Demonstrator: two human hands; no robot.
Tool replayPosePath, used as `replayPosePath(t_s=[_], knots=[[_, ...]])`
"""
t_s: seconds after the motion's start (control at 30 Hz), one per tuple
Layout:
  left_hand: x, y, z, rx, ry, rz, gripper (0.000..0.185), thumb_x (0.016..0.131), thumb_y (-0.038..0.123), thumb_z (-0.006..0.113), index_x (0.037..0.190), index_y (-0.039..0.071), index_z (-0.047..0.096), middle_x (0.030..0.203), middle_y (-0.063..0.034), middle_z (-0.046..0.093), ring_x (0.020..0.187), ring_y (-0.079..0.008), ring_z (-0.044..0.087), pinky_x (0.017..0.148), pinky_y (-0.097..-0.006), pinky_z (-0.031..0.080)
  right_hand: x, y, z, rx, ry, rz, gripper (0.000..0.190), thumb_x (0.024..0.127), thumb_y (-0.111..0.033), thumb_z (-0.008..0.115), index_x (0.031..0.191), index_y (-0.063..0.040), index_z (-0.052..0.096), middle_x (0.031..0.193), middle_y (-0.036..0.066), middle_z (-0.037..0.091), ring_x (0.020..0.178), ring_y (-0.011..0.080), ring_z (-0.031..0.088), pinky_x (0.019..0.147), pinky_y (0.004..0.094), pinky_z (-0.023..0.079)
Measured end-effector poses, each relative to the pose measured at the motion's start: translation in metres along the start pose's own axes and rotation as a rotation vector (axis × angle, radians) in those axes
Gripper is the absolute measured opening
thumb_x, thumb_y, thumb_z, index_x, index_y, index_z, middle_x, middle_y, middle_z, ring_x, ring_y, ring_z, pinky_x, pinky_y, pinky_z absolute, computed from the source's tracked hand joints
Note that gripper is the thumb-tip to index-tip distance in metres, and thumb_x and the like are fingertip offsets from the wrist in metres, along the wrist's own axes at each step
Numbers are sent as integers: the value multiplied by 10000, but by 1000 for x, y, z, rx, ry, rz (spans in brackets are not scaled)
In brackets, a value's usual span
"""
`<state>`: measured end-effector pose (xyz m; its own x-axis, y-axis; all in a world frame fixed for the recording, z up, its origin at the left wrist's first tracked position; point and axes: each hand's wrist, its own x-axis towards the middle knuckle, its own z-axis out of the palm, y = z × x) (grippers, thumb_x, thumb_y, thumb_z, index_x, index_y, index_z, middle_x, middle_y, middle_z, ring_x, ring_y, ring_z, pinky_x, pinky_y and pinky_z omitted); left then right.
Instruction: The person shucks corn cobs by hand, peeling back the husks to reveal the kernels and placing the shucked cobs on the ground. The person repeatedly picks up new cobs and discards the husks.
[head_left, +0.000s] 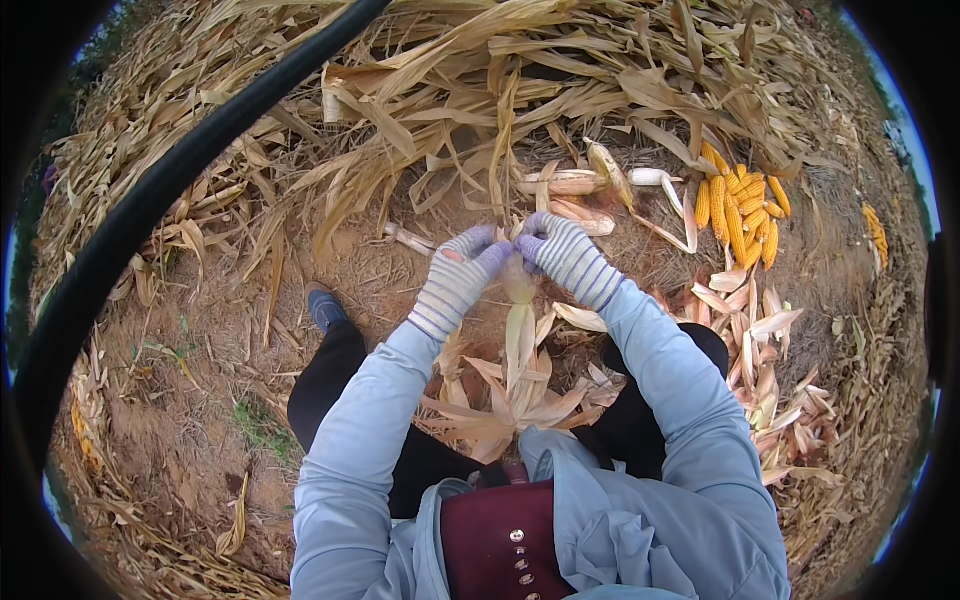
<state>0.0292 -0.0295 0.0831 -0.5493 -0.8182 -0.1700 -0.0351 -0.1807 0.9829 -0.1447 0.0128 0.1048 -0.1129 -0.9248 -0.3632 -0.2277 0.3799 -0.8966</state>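
Note:
Both hands wear striped knitted gloves with purple fingertips. They meet in front of me at the top of an ear of corn (519, 286), which is blurred by motion. My left hand (459, 279) pinches it from the left, a bare patch of thumb showing through the glove. My right hand (571, 253) grips the tip from the other side, fingers bent over it. Pale husk leaves (520, 337) hang below the ear towards my lap. Between my legs lie loose peeled husks (510, 401). The fingers hide most of the ear's tip.
Dry corn stalks (420, 82) form a thick bank ahead. Unhusked ears (566, 182) lie just beyond my right hand. A pile of bare yellow cobs (742, 210) sits further right, above scattered husks (757, 337). A black curved bar (187, 135) crosses the view at left.

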Motion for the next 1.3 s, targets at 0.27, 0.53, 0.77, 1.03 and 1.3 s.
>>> replayPosePath(t_s=[0.27,0.53,0.77,1.03,1.3], knots=[[14,-3,-49,-466,359,64,205,883,118,585,1026,-28,608,958,-147,652,864,-238,641,772,-353,549,28,38,-36,344,228,267,123,854,-173,564,840,-51,565,658,39,550,561,149,525,488,280,443],[16,-3,-65,-583,512,73,232,890,114,577,1076,-24,571,1007,-187,633,896,-282,638,758,-392,561,32,56,-38,425,238,373,131,872,-184,546,796,-76,543,591,31,499,439,146,459,397,273,388],[9,8,-54,-608,468,164,213,899,158,574,1024,-12,602,948,-116,649,812,-176,635,706,-284,548,36,59,-46,394,284,366,151,869,-168,544,803,-35,571,585,64,524,442,167,481,381,290,394],[10,7,-58,-293,363,118,228,884,173,602,1005,-20,620,934,-87,649,781,-117,591,702,-234,483,28,57,-43,-55,452,40,144,849,-163,584,870,-20,584,732,91,588,639,183,563,584,309,477],[9,-18,-22,22,192,44,184,849,137,639,975,2,635,859,-30,633,754,-108,565,698,-250,476,-1,1,-11,-454,338,-553,201,797,-123,675,977,-43,636,884,79,626,786,165,594,731,280,486]])
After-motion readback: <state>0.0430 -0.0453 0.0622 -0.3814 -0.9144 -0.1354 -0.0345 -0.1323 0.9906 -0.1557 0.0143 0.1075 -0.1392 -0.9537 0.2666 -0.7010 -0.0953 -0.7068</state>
